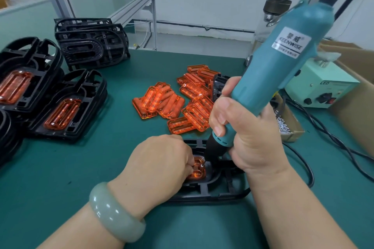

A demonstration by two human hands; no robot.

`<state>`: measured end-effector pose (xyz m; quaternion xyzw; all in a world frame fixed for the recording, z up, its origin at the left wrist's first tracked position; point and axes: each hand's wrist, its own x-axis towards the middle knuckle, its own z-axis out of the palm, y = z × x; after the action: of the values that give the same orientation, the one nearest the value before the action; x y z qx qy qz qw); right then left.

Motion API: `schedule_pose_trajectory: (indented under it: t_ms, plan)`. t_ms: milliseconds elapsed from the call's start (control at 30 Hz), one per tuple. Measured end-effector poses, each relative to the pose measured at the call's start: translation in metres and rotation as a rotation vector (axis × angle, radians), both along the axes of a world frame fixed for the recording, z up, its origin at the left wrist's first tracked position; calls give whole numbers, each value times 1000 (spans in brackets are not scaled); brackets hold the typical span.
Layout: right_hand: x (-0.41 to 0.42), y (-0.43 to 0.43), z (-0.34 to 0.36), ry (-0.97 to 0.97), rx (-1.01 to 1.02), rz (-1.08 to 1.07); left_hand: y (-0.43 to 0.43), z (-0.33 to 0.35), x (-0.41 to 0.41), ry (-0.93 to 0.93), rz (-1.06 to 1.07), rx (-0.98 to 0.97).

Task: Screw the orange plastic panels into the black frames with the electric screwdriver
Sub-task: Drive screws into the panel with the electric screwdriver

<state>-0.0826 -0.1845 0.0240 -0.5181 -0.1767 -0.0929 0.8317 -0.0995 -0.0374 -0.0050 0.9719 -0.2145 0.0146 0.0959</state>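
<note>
— Where's the ribbed orange plastic panel (197,172)?
— Seated in the black plastic frame (212,192). The left hand (162,159) curls on it, and the right hand (249,127) clenches the teal electric screwdriver (283,56) over that frame.
— Risk?
— The tilted driver could skid off the screw (202,166) and gouge the panel.

The left hand (159,161) covers most of the orange panel (199,173) and part of the black frame (212,195).

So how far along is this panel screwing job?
Done: at least two framed panels sit at left. In hand: the right hand presses the electric screwdriver onto the orange panel in the front frame, the left hand holding it. Left: the loose panels piled mid-table and the empty frames stacked behind.
</note>
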Motion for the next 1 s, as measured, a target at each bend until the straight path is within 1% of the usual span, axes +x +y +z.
schedule_pose_trajectory:
  t_ms: [200,400,567,1000]
  plan:
    - [0,-3,-2,-15,11,-29,0,0,1,-5,5,-5]
    - [0,-8,-6,-48,88,60,2,-2,1,-7,-4,-56]
    - [-3,-9,-7,-49,121,20,3,0,-2,22,-3,-84]
    - [-7,-11,-6,-122,83,-15,-5,4,-2,43,64,-4]
